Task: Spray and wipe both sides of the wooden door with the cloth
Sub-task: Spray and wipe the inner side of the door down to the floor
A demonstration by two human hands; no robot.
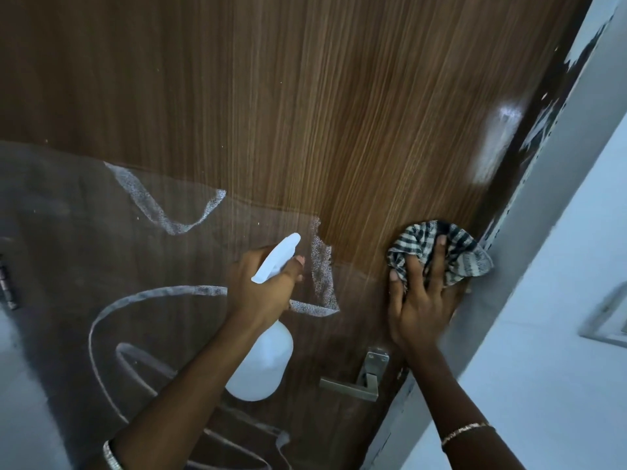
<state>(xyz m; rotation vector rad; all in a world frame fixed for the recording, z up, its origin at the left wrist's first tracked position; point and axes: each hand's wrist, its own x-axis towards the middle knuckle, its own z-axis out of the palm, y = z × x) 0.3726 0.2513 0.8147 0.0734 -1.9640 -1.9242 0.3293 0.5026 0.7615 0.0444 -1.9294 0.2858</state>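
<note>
- The brown wooden door (305, 96) with fine vertical grain fills my view. Its upper part looks clear and glossy, while the lower left is dulled by a greyish film crossed with looping white streaks (163, 212).
- The blue-and-white striped cloth (464, 256) is bunched up against the door, under the fingertips of the right grip (420, 310).
- The right grip lies with fingers spread and mostly straight, pressing the cloth flat to the wood beside the door's right edge.
- The left grip (261, 290) is wrapped round the neck of a white plastic spray bottle (261, 364). The nozzle points up at the door and the round body hangs below the grip.
- The cloth sits to the right of the left grip, well apart from the bottle.
- A grey metal lever handle (353, 385) is mounted below and between the two grips.
- A pale, chipped door frame (529, 266) runs just right of the right grip, touching the cloth's edge.
- A dark hinge (6, 283) shows far left of the left grip.
- A thin gold bracelet (466, 430) circles the right wrist.
</note>
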